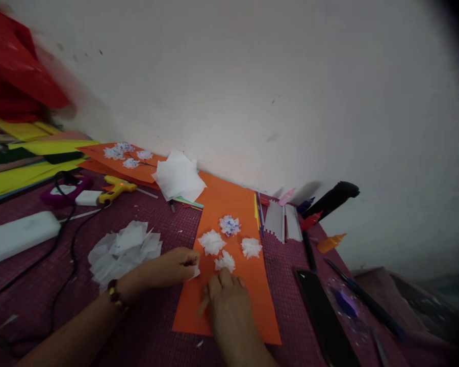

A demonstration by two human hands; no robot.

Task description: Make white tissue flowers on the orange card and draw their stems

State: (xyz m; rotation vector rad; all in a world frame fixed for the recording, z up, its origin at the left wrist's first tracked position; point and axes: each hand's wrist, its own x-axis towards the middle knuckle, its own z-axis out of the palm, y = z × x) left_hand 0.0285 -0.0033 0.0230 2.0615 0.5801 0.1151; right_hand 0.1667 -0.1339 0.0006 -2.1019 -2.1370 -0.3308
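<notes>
An orange paper sheet (229, 204) lies on the maroon mat. On it sit several small tissue flowers, among them a blue-speckled flower (230, 225), a white flower (211, 241) and a white flower (251, 247). My left hand (176, 266) rests at the sheet's left edge, fingers pinched on a small white piece of tissue (195, 271). My right hand (225, 303) lies on the sheet with fingers curled, fingertips touching the nearest white flower (225, 262). I cannot make out whether the right hand holds anything.
A heap of white tissue scraps (124, 248) lies to the left. A yellow glue gun (117, 187), a stack of tissue squares (179, 177), coloured paper sheets (34, 153), pens and glue bottles (309, 220) and a black phone (323, 316) surround the work area.
</notes>
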